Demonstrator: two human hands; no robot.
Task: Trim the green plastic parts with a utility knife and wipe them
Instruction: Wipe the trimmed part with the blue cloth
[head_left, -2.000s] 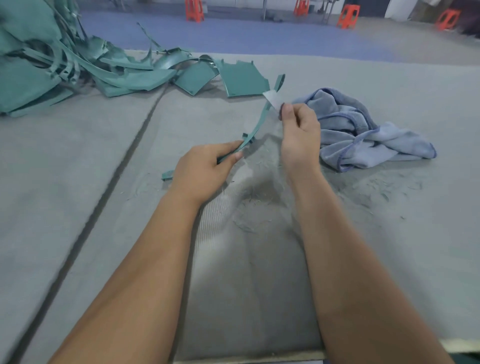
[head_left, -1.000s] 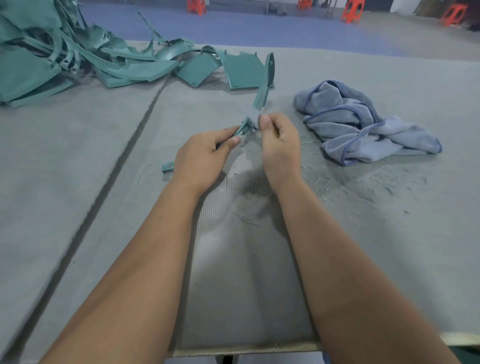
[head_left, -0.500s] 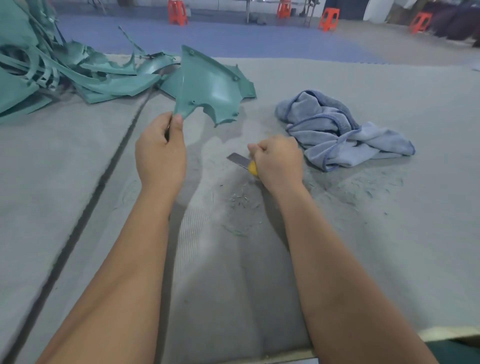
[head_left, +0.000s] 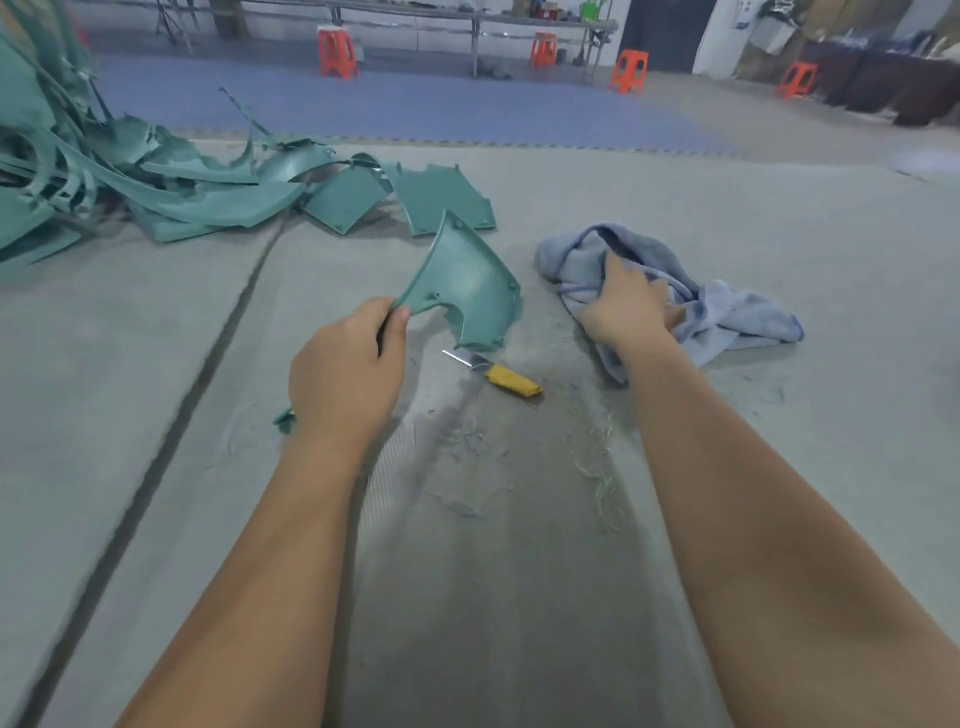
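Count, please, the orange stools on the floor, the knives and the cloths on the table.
Orange stools: 4
Utility knife: 1
Blue cloth: 1
Total: 6

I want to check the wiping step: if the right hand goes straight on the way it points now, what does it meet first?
The right hand already reaches onto the blue cloth, so the cloth comes first; whether the fingers are closing on it is blurred.

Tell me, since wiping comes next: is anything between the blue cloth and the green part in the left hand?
Nothing visible. The right hand is on the blue cloth; only bare mat separates it from the green part. The utility knife lies nearer the camera, below that path.
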